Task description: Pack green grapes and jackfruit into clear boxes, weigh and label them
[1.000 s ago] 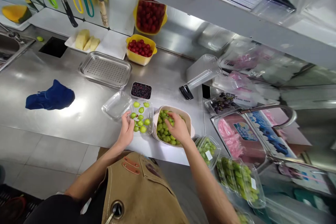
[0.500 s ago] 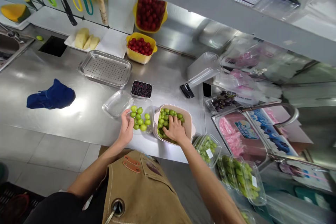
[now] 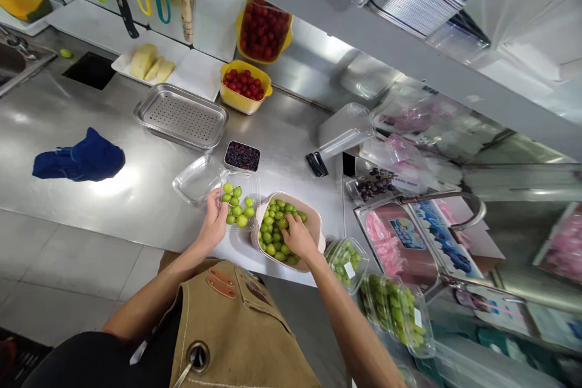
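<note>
Head view. Left hand [image 3: 213, 222]: fingers curled against the near edge of a clear plastic punnet [image 3: 252, 185], firmness of hold unclear. Loose green grapes [image 3: 237, 209] fill part of the punnet, at 1 o'clock from this hand. Right hand [image 3: 297, 237]: half-closed, fingers [image 3: 288, 221] down among green grapes [image 3: 273, 236] in a beige bowl [image 3: 313, 218]; whether a grape is pinched, cannot tell. The punnet sits just beside the bowl, at 10 o'clock from the right hand. A clear lid [image 3: 197, 180] touches the punnet at 9 o'clock. Packed grape punnets [image 3: 345, 264] lie at 4 o'clock.
</note>
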The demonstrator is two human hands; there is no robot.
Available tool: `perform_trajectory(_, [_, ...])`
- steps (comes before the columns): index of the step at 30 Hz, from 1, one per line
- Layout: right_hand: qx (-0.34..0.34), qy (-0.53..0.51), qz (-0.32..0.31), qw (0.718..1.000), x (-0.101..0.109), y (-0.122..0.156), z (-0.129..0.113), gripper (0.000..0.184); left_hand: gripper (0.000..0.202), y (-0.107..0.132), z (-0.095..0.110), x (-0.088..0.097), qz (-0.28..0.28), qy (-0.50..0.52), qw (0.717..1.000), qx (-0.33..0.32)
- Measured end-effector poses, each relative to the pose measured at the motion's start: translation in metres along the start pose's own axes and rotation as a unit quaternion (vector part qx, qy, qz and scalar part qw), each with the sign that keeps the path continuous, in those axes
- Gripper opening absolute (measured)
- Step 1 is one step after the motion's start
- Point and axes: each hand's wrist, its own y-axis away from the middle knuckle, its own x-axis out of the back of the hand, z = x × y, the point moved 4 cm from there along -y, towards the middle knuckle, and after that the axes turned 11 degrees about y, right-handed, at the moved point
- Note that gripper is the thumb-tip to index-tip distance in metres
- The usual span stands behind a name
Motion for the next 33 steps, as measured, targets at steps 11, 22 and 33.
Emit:
perform_trajectory(11, [0.098, -0.088, 0.17, 0.977, 0.115, 0.019, -0.081, 0.026, 0.042, 0.004, -0.006, -0.002, -0.031, 0.002, 0.999, 0.016])
perform_trajectory(22, [0.205, -0.189, 0.2, 0.939, 0.125, -0.016, -0.135, 0.023, 0.039, 0.018, 0.021, -0.011, -0.034, -0.031, 0.999, -0.01])
perform_trajectory(33, [0.186, -0.395, 0.215, 0.874, 0.122, -0.02, -0.123, 0.023, 0.044, 0.013, 0.008, -0.009, -0.028, -0.032, 0.999, 0.031])
